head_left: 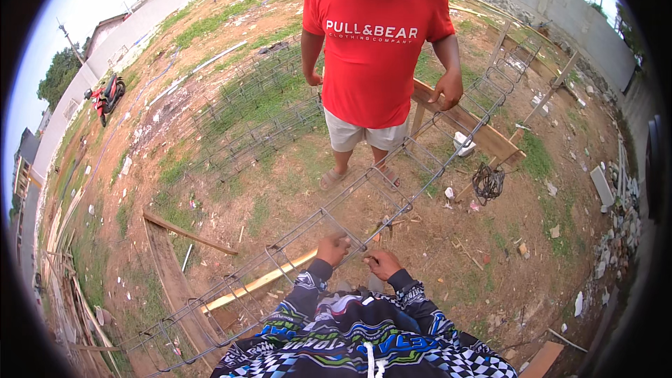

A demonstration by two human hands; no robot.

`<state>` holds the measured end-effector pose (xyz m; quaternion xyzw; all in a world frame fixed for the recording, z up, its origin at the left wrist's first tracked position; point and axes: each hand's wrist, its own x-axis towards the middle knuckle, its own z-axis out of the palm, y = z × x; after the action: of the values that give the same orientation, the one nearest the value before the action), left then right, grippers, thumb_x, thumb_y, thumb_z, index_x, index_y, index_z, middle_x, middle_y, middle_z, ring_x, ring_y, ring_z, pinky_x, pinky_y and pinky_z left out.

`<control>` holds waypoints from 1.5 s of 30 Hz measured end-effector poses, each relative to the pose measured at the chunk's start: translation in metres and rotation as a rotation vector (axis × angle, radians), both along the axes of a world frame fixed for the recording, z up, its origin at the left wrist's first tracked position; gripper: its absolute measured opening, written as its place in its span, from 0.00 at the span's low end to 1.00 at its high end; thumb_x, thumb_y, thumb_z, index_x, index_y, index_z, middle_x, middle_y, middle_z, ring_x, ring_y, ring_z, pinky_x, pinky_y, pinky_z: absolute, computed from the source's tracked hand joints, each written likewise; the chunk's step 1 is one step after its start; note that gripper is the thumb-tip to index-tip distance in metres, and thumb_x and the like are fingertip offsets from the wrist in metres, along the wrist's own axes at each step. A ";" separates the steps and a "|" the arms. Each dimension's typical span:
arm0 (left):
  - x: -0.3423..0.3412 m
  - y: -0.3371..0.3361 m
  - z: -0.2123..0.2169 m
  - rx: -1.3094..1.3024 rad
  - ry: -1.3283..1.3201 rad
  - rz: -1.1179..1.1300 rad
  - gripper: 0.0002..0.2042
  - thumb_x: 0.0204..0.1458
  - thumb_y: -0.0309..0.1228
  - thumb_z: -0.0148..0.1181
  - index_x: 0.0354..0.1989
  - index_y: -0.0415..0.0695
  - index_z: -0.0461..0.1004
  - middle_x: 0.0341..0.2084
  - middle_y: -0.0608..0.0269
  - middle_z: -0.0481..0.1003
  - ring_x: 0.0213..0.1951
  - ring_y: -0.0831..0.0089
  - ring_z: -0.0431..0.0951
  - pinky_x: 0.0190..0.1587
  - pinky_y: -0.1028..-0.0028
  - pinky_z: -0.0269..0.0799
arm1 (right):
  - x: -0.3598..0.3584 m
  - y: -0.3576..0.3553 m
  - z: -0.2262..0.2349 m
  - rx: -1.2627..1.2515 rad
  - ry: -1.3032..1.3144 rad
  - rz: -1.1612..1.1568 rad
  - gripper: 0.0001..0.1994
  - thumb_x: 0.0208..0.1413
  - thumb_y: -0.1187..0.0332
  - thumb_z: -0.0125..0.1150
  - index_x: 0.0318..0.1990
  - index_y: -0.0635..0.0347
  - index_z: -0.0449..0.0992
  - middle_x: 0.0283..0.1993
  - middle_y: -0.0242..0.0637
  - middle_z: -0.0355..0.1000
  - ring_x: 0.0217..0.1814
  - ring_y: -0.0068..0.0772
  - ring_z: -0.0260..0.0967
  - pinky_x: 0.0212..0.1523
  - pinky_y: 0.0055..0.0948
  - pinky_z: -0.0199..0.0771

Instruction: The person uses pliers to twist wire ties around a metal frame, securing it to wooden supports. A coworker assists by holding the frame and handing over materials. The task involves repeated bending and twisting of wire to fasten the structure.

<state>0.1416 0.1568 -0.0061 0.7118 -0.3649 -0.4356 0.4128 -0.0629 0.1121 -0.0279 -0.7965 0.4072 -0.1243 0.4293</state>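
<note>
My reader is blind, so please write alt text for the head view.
The wearer's left hand and right hand are close together at a long rebar cage, slanting from lower left to upper right over patchy grass and earth. Opposite stands a co-worker in a red T-shirt.

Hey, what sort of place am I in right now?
It looks like an outdoor building site, probably at an early stage: a long steel rebar cage stretches in front of you, a wooden board lies on the patchy ground, and rubble is strewn at the right.
</note>
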 end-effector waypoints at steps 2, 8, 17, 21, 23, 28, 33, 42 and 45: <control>0.010 -0.008 0.013 0.022 0.154 -0.026 0.15 0.51 0.31 0.65 0.44 0.37 0.75 0.28 0.55 0.80 0.28 0.71 0.80 0.27 0.73 0.74 | 0.004 0.006 -0.004 -0.005 -0.044 -0.056 0.12 0.55 0.59 0.56 0.41 0.55 0.78 0.29 0.47 0.74 0.33 0.50 0.72 0.35 0.45 0.70; 0.008 -0.001 -0.003 -0.097 0.189 0.027 0.12 0.47 0.25 0.66 0.40 0.37 0.75 0.29 0.57 0.79 0.27 0.72 0.79 0.26 0.73 0.77 | 0.007 0.029 0.002 0.020 0.044 -0.159 0.12 0.55 0.60 0.55 0.42 0.53 0.78 0.31 0.48 0.76 0.36 0.54 0.74 0.39 0.47 0.71; -0.008 0.020 -0.009 -0.555 -0.423 -0.241 0.15 0.45 0.29 0.62 0.43 0.43 0.76 0.27 0.54 0.77 0.28 0.59 0.78 0.34 0.66 0.75 | 0.010 0.043 -0.022 0.779 -0.326 -0.376 0.15 0.59 0.65 0.53 0.49 0.63 0.74 0.22 0.31 0.69 0.15 0.21 0.58 0.15 0.22 0.55; -0.022 0.033 0.014 -0.578 -0.766 -0.517 0.17 0.44 0.28 0.63 0.46 0.47 0.77 0.31 0.58 0.79 0.34 0.53 0.78 0.39 0.65 0.75 | 0.028 0.056 -0.014 0.913 -0.512 -0.661 0.10 0.62 0.69 0.50 0.47 0.60 0.73 0.18 0.26 0.61 0.11 0.17 0.50 0.11 0.20 0.44; -0.023 0.027 0.006 -0.712 -0.679 -0.378 0.17 0.47 0.31 0.64 0.47 0.48 0.77 0.31 0.58 0.79 0.33 0.55 0.79 0.37 0.66 0.75 | 0.036 0.057 -0.028 0.875 -0.563 -0.714 0.09 0.63 0.69 0.49 0.46 0.60 0.72 0.18 0.26 0.61 0.11 0.17 0.50 0.11 0.20 0.44; -0.024 0.014 0.005 -0.187 -0.220 0.038 0.15 0.52 0.41 0.63 0.38 0.41 0.79 0.25 0.57 0.80 0.27 0.66 0.81 0.32 0.69 0.76 | 0.035 0.052 -0.020 0.857 -0.595 -0.683 0.08 0.64 0.67 0.50 0.44 0.59 0.72 0.18 0.25 0.59 0.10 0.16 0.48 0.11 0.20 0.44; -0.012 -0.002 -0.011 0.048 0.189 -0.083 0.23 0.54 0.47 0.63 0.31 0.32 0.80 0.22 0.56 0.79 0.20 0.73 0.79 0.19 0.77 0.73 | 0.030 0.048 -0.016 0.919 -0.627 -0.591 0.08 0.64 0.66 0.51 0.42 0.59 0.74 0.18 0.24 0.59 0.11 0.15 0.49 0.12 0.20 0.43; -0.024 -0.002 0.003 0.070 0.082 0.006 0.24 0.51 0.50 0.65 0.29 0.35 0.82 0.19 0.59 0.79 0.16 0.78 0.74 0.16 0.77 0.66 | 0.008 0.037 0.004 0.939 -0.568 -0.455 0.11 0.64 0.65 0.50 0.45 0.61 0.73 0.19 0.22 0.56 0.12 0.14 0.47 0.14 0.19 0.45; -0.026 -0.002 -0.004 0.050 0.005 0.021 0.24 0.51 0.50 0.64 0.28 0.36 0.82 0.19 0.61 0.79 0.18 0.79 0.74 0.20 0.76 0.66 | 0.005 0.030 0.010 0.970 -0.554 -0.392 0.12 0.61 0.65 0.53 0.48 0.61 0.73 0.19 0.22 0.56 0.12 0.14 0.46 0.14 0.19 0.44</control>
<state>0.1161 0.1546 -0.0105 0.7246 -0.3453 -0.4419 0.4005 -0.0579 0.1416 -0.0175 -0.3568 0.4299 -0.2042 0.8038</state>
